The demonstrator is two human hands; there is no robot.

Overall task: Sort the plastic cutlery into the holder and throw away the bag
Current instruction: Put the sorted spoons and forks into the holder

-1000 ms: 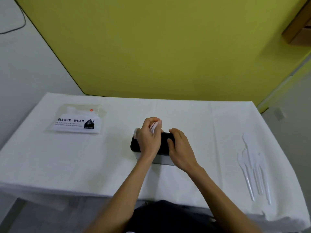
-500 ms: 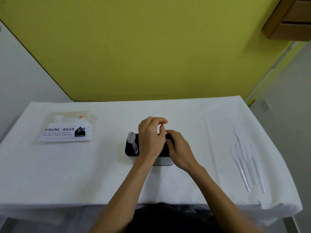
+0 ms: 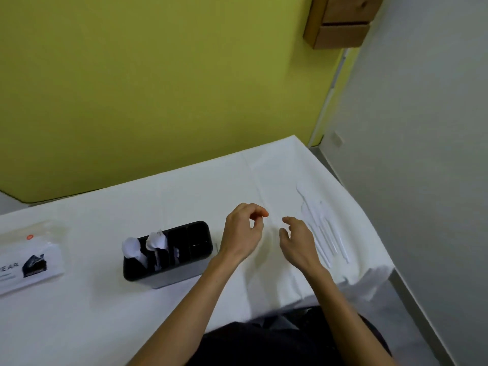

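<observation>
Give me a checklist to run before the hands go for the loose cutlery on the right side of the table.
1. Left hand free: ok, fingers loosely curled, holding nothing.
2. Right hand free: ok, fingers relaxed, just left of the loose cutlery.
3. Loose cutlery unobstructed: ok, it lies flat on the white cloth; piece types cannot tell.
4. Holder upright: ok.
5. Room in holder: ok, sorted pieces stand in the left compartments and the right ones look empty.
6. Bag thrown away: not ok, it lies on the table at far left.
</observation>
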